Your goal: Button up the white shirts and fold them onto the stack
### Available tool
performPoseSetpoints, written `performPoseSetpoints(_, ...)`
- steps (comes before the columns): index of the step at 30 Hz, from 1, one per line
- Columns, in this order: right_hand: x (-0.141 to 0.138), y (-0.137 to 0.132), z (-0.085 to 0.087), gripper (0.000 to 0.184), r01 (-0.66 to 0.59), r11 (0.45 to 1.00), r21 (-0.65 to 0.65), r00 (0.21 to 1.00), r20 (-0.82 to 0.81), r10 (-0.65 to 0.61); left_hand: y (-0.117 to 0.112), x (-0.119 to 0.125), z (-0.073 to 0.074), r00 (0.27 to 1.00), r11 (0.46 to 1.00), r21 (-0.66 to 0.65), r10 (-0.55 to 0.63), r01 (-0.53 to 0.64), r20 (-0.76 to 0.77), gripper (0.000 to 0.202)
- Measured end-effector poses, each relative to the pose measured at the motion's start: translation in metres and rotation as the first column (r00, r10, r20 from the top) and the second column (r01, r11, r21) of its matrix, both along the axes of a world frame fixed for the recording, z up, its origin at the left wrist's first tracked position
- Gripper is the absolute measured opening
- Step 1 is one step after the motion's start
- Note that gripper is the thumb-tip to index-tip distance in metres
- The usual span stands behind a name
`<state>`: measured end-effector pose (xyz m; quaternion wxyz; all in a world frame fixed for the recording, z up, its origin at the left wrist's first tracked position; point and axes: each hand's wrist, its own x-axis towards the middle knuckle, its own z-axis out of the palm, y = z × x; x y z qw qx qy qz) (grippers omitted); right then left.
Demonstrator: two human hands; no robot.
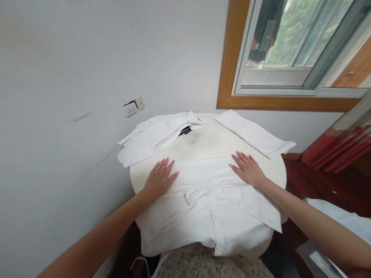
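Observation:
A white shirt point(208, 204) lies spread across the near half of a round cream table point(203, 144), its lower part hanging over the front edge. My left hand point(159, 178) rests flat on the shirt's left side, fingers stretched out. My right hand point(246, 169) lies flat on the shirt's right side, fingers spread too. Neither hand holds anything.
A heap of white garments point(153, 137) sits at the table's back left with a dark item point(184, 131) peeking out. A folded white cloth point(255, 133) lies at the back right. A wall socket point(132, 107) and a wooden-framed window point(290, 58) are behind; red fabric point(336, 148) to the right.

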<state>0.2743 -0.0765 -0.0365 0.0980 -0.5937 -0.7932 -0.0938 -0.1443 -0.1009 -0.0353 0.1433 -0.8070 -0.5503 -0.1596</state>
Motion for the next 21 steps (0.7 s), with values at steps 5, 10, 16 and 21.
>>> performPoseSetpoints(5,0.0,0.0,-0.004,0.067,0.134,0.99,0.053,0.991,-0.01,-0.134,-0.003,-0.016,-0.001,0.995,0.995,0.007,0.099,-0.099,-0.016,0.069)
performPoseSetpoints(10,0.016,0.014,0.017,0.046,0.04,0.998,0.044,0.999,0.017,-0.04,0.001,-0.021,0.021,0.992,0.993,-0.028,0.11,-0.112,-0.06,0.051)
performPoseSetpoints(16,0.043,0.053,0.055,0.028,-0.179,0.948,-0.264,0.972,0.1,0.212,0.036,-0.029,0.071,0.981,0.921,-0.387,-0.023,-0.055,-0.193,0.04)
performPoseSetpoints(21,0.042,0.071,0.077,0.016,-0.17,0.903,-0.393,0.976,0.059,0.209,0.061,-0.03,0.107,0.993,0.762,-0.648,-0.072,-0.003,-0.089,0.035)
